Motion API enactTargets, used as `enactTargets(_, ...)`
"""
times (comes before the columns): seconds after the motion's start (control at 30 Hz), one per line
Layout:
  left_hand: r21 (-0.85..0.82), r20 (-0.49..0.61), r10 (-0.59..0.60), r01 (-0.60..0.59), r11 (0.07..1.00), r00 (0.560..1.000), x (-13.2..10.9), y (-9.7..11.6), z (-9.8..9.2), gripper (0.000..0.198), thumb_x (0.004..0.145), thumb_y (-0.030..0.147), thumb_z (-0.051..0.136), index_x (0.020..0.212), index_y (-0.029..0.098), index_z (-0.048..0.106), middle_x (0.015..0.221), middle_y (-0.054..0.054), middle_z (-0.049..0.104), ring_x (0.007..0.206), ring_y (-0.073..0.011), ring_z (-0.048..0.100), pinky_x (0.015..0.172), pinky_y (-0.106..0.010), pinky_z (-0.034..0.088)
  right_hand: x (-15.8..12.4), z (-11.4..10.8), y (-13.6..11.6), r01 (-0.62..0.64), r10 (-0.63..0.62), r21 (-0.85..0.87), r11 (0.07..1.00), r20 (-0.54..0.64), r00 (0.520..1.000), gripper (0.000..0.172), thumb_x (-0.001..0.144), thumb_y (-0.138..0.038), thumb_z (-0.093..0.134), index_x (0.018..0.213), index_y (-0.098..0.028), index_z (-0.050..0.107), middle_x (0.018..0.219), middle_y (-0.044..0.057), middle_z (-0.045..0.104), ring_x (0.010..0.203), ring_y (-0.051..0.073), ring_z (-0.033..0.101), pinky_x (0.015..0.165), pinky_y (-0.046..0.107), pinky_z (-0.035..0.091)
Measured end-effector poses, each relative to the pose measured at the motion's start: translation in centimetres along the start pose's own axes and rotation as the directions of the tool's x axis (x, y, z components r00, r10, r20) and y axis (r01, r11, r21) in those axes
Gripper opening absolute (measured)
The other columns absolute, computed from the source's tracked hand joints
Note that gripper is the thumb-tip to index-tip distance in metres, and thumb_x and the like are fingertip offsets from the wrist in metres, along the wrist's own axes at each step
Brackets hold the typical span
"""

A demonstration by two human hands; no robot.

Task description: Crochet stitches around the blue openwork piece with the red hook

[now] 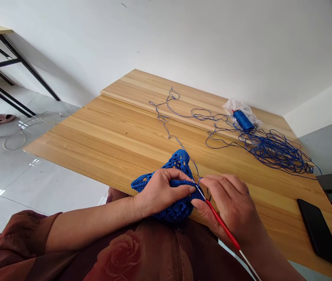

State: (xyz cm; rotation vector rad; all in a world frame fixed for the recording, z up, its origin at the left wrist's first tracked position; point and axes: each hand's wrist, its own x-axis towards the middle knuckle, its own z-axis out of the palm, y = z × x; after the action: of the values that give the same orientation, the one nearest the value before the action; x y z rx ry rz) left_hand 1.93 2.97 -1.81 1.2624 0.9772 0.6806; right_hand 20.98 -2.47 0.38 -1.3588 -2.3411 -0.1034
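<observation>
My left hand is closed on a blue crocheted piece at the near edge of the wooden table, pinching its edge with thumb and fingers. My right hand grips a crochet hook with a red handle, its metal tip at the edge of the piece between my two hands. A blue strand runs from the work across the table to a loose tangle of blue yarn and a blue yarn spool lying on clear plastic wrap.
A black phone lies face down near the table's right edge. A second tabletop with black metal legs stands at the far left over a glossy tiled floor. A sandal shows there. White walls lie behind.
</observation>
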Motion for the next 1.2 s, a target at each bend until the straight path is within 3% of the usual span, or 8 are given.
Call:
enactTargets(0.1,-0.007,0.002,0.040,-0.040,0.999,0.999,-0.1,-0.1,0.2,0.019,0.075,0.031,0.079,0.083,0.014,0.076,0.087,-0.004,0.078,0.083,-0.0178,0.069,0.081,-0.026,0.052,-0.1,0.6,0.2,-0.095,0.060,0.228,0.969,0.156,0.986,0.042,0.097,-0.050,0.055,0.119,-0.014,0.057,0.110,0.013,0.067,0.104,0.027,0.060,0.089,0.040,0.049)
enactTargets(0.17,0.011,0.015,0.051,-0.051,0.999,0.999,0.0,-0.2,0.2,0.016,0.076,0.029,0.078,0.082,0.014,0.075,0.085,-0.003,0.078,0.080,-0.0166,0.069,0.079,-0.025,0.051,-0.3,0.8,0.3,-0.104,0.070,0.276,0.955,0.130,0.989,0.046,0.096,-0.045,0.058,0.127,-0.012,0.054,0.126,0.016,0.064,0.117,0.028,0.057,0.097,0.041,0.049)
enactTargets(0.33,0.065,-0.017,0.026,-0.024,0.998,1.000,0.2,-0.4,0.0,0.019,0.077,0.033,0.078,0.081,0.014,0.075,0.083,-0.004,0.078,0.077,-0.0172,0.069,0.073,-0.026,0.052,-0.8,-0.3,0.0,0.036,-0.035,0.005,0.999,-0.121,0.992,0.027,0.088,-0.026,0.072,0.112,-0.015,0.067,0.113,0.012,0.073,0.105,0.029,0.061,0.094,0.045,0.044)
enactTargets(0.57,0.271,-0.066,0.265,-0.238,0.933,0.962,0.2,-0.5,-0.2,0.014,0.085,0.024,0.070,0.093,0.017,0.078,0.094,-0.004,0.080,0.089,-0.0177,0.072,0.088,-0.027,0.052,-1.1,-0.9,-1.5,0.071,-0.082,-0.176,0.982,-0.055,0.995,0.025,0.095,-0.020,0.061,0.117,-0.012,0.069,0.103,0.010,0.076,0.098,0.027,0.062,0.081,0.041,0.039)
enactTargets(0.73,0.237,0.057,0.276,-0.282,0.930,0.959,0.1,0.2,-0.8,0.010,0.086,0.020,0.067,0.089,0.014,0.075,0.088,-0.005,0.076,0.083,-0.0168,0.068,0.081,-0.026,0.050,-1.1,-2.1,-0.8,-0.007,-0.002,0.139,0.990,0.066,0.998,0.032,0.098,-0.018,0.052,0.128,-0.016,0.063,0.114,0.009,0.072,0.108,0.024,0.060,0.091,0.040,0.045)
enactTargets(0.9,0.022,0.211,0.140,-0.148,0.989,0.967,0.2,0.8,-1.5,0.011,0.083,0.022,0.070,0.085,0.012,0.074,0.083,-0.005,0.072,0.078,-0.0160,0.063,0.076,-0.025,0.048,-1.4,-3.7,0.8,-0.270,0.114,0.531,0.804,0.307,0.945,0.032,0.102,-0.025,0.048,0.129,-0.028,0.064,0.123,0.005,0.069,0.114,0.021,0.063,0.095,0.036,0.055)
enactTargets(1.07,-0.093,0.343,0.082,-0.053,0.994,0.936,0.4,0.7,-1.7,0.011,0.081,0.023,0.074,0.085,0.013,0.074,0.082,-0.005,0.071,0.078,-0.0155,0.061,0.078,-0.026,0.048,-1.3,-4.2,2.0,-0.389,0.084,0.693,0.607,0.431,0.899,0.031,0.103,-0.030,0.046,0.126,-0.031,0.067,0.121,0.005,0.070,0.118,0.022,0.062,0.099,0.037,0.054)
enactTargets(1.2,-0.174,0.431,0.000,0.083,0.981,0.903,0.4,0.4,-1.7,0.015,0.075,0.025,0.080,0.082,0.013,0.074,0.081,-0.004,0.070,0.077,-0.0147,0.060,0.079,-0.026,0.048,-0.9,-2.9,2.3,-0.470,0.036,0.771,0.431,0.505,0.862,0.028,0.104,-0.038,0.047,0.106,-0.027,0.073,0.103,0.004,0.073,0.098,0.019,0.069,0.088,0.033,0.056)
